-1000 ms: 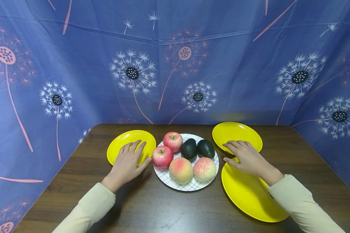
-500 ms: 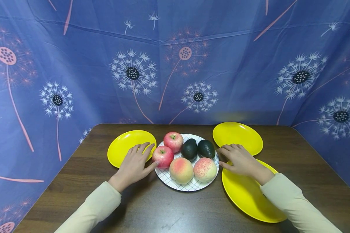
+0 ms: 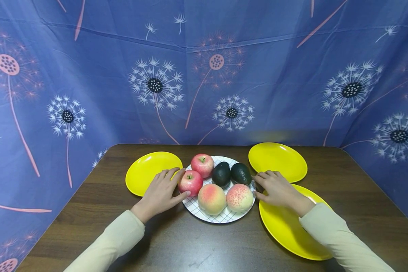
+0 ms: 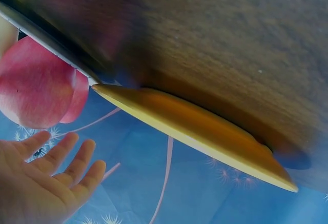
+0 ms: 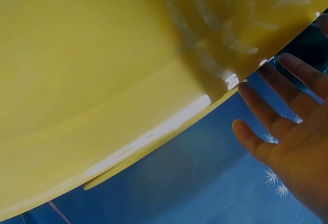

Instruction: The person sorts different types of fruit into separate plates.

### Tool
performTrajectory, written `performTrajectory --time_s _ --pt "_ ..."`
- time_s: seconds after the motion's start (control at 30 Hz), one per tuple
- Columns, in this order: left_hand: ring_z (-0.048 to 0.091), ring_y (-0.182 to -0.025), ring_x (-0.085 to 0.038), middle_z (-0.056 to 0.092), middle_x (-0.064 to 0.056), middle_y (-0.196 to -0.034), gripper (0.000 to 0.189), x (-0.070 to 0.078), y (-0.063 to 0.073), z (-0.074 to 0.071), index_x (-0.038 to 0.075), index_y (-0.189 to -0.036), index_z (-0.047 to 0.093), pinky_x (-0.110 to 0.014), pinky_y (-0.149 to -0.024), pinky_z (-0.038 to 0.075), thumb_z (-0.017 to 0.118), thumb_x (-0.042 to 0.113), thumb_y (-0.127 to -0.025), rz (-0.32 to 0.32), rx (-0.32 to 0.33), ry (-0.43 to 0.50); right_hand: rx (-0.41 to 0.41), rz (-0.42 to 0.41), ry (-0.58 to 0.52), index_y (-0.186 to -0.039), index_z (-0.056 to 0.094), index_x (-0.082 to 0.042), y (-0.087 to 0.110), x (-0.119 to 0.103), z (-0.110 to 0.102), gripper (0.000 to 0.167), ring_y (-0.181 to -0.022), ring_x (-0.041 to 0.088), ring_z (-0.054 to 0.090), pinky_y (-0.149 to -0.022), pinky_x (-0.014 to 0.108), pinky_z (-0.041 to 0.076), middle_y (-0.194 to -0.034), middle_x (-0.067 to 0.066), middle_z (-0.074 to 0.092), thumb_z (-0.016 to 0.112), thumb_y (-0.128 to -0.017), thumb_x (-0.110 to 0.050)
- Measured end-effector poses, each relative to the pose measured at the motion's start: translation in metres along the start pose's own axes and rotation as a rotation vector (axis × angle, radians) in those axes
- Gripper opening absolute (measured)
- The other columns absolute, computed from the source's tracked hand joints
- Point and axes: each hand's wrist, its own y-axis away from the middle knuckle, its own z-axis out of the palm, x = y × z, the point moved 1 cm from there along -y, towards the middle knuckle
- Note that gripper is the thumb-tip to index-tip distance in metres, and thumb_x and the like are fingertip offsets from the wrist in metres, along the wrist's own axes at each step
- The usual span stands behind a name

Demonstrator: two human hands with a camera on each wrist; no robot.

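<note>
A white checkered plate (image 3: 204,215) holds two red apples (image 3: 190,183), two dark green avocados (image 3: 221,174) and two peaches (image 3: 212,199). My left hand (image 3: 160,194) reaches in from the left, thumb and fingertips right at the front apple. In the left wrist view that hand (image 4: 38,183) has its fingers extended and spread below the apple (image 4: 38,83). From the right, my right hand (image 3: 279,192) hovers over a large yellow plate (image 3: 292,234), fingertips at the checkered plate's right rim. Its fingers (image 5: 256,103) are loosely spread in the right wrist view.
A small yellow plate (image 3: 139,175) lies at the left, partly behind the left hand. Another yellow plate (image 3: 277,158) is at the back right. Behind the brown wooden table (image 3: 197,249) hangs a blue dandelion-print cloth (image 3: 275,68).
Both hands have moved inward toward the checkered plate, the left hand rightward to the front apple and the right hand leftward to the rim. The plates and fruit stay in place.
</note>
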Motion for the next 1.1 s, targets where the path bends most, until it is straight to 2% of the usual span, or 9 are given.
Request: performTrajectory --time_s 0.4,0.8,1.1 --pt "0.048 -0.114 -0.029 0.05 -0.007 -0.129 0.078 0.001 -0.002 0.003 0.02 -0.137 0.039 -0.047 -0.094 0.042 0.062 0.06 -0.073 0.014 -0.04 0.046 -0.028 0.018 0.039 -0.116 0.059 -0.006 0.0 -0.005 0.006 0.052 -0.101 0.031 0.05 -0.091 0.055 0.038 -0.115 0.012 0.061 0.064 -0.078 -0.041" --pt "0.05 -0.112 -0.028 0.051 -0.008 -0.128 0.081 0.004 -0.006 0.007 0.016 -0.137 0.039 -0.044 -0.092 0.044 0.062 0.061 -0.073 0.071 -0.025 0.055 -0.02 0.0 0.058 -0.114 0.06 -0.004 0.0 -0.008 0.01 0.049 -0.096 0.031 0.052 -0.087 0.053 0.039 -0.107 0.012 0.062 0.063 -0.078 -0.038" --pt "0.049 -0.113 -0.027 0.048 -0.008 -0.131 0.084 0.005 -0.011 0.011 0.016 -0.137 0.037 -0.043 -0.094 0.043 0.065 0.06 -0.071 0.052 -0.066 0.109 -0.029 0.003 0.065 -0.115 0.06 -0.004 0.0 -0.007 0.013 0.05 -0.1 0.032 0.052 -0.089 0.054 0.038 -0.109 0.012 0.061 0.064 -0.078 -0.038"
